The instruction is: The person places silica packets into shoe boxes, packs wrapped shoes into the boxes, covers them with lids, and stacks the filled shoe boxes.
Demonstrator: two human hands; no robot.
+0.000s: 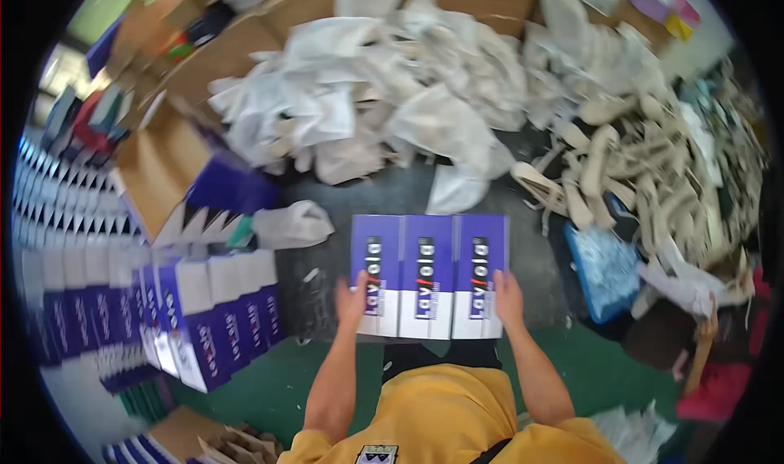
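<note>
Your left hand [351,301] gripping left edge of three boxes [428,276], side by side, purple and white. Your right hand [508,299] gripping right edge. Boxes over near edge of dark counter [327,260], in front of your yellow shirt [441,407]. White wrapped pile [384,88] beyond them. Beige shoes [604,162] heaped right, blue packet [604,272] just beside. More boxes stacked left, open carton [167,158] above them.
</note>
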